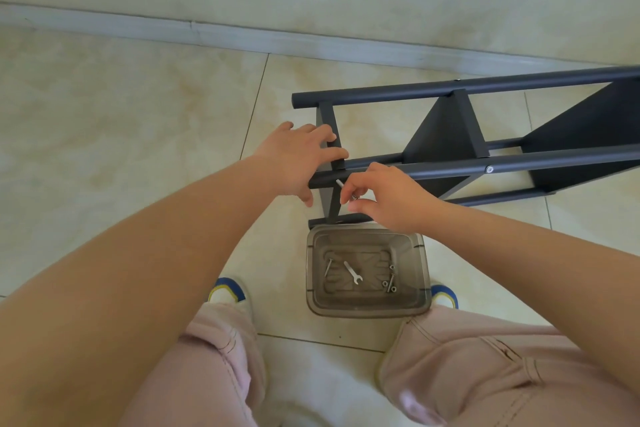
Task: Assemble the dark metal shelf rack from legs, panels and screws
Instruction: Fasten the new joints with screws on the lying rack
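Dark metal shelf rack (485, 135) lies on its side on the cream tiled floor (121, 114), centre right of frame, running off the right edge. Two panels already sit between the tubular legs; one silver bolt head (489, 169) shows on the near leg.

Step in hand, by my reading: fastening the end panel to the near leg at the rack's left end.

Left hand (298, 159), centre frame, fingers spread fairly wide and draped over the end panel and leg, steadying them. Right hand (384, 198) just beside it, fingertips pinched narrow on a long silver screw (341, 185), its tip against the leg.

Next move likely calls for seating the screw squarely in its hole.

Clear grey plastic bin (369, 308), lower centre, holds a small silver wrench (353, 272) and spare screws and nuts.
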